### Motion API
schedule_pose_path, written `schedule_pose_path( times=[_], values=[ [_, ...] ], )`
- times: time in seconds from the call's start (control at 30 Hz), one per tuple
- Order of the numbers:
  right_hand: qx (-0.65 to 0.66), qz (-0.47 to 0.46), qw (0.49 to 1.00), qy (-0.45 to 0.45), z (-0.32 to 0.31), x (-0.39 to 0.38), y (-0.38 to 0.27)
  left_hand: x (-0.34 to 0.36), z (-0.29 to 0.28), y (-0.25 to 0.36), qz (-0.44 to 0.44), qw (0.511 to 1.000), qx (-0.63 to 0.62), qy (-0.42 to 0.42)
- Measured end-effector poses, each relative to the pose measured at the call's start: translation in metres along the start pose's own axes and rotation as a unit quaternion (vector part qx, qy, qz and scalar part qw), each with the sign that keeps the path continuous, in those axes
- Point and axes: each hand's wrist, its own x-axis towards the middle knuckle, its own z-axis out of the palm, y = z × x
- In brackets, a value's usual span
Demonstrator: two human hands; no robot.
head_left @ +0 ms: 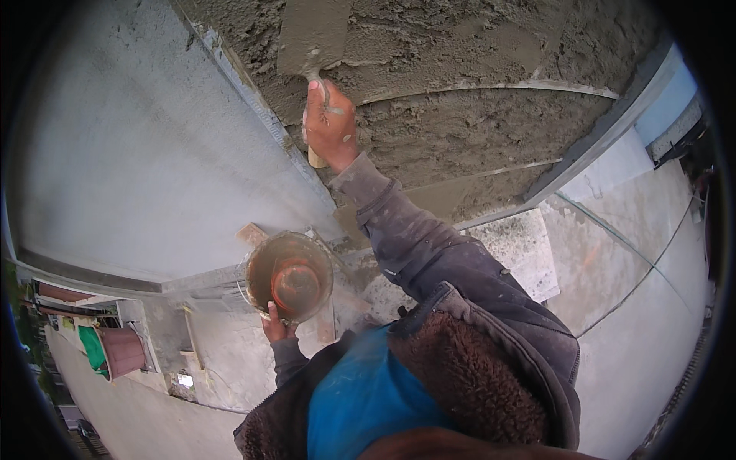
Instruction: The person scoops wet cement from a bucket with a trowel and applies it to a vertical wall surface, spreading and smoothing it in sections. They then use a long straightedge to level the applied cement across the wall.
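Gripping one trowel (313, 38), one bowl (290, 276)

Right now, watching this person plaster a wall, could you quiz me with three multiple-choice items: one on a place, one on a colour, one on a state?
1. Where is the trowel blade?
A. lying on the floor
B. pressed flat against the wet plaster
C. inside the bowl

2. What colour is the shirt under the jacket?
A. blue
B. yellow
C. white

3. What is the state of the bowl?
A. upside down
B. clean and dry
C. smeared with mortar inside

Answers: 1 B, the right hand holds the trowel up on the grey coat. 2 A, blue cloth shows at the open collar. 3 C, the left hand holds it by the rim, its inside coated brown-grey.
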Motion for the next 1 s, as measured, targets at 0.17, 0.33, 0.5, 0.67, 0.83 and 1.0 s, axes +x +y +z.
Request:
schedule_pose_path(
  times=[0.17, 0.33, 0.5, 0.67, 0.83, 1.0],
  values=[
    [-0.391, -0.174, 0.901, -0.069, -0.051, -0.001, -0.020, 0.004, -0.004, -0.001, -0.012, 1.000, 0.009, 0.014],
    [-0.476, -0.307, 0.820, 0.076, -0.128, 0.060, -0.035, 0.018, 0.011, 0.000, -0.019, 0.999, 0.018, -0.037],
    [-0.543, -0.215, 0.804, 0.114, -0.194, 0.104, -0.046, 0.020, 0.037, 0.004, -0.027, 0.998, 0.029, -0.041],
    [-0.497, -0.130, 0.847, 0.134, -0.222, 0.117, -0.047, 0.010, 0.050, 0.007, -0.028, 0.999, 0.023, -0.037],
    [-0.445, -0.117, 0.857, 0.232, -0.286, 0.140, -0.031, 0.004, 0.044, 0.005, -0.015, 0.999, 0.026, -0.027],
    [0.039, 0.154, 0.972, 0.175, -0.263, 0.121, -0.025, -0.004, 0.036, -0.003, -0.006, 0.999, 0.007, -0.033]
  ],
)
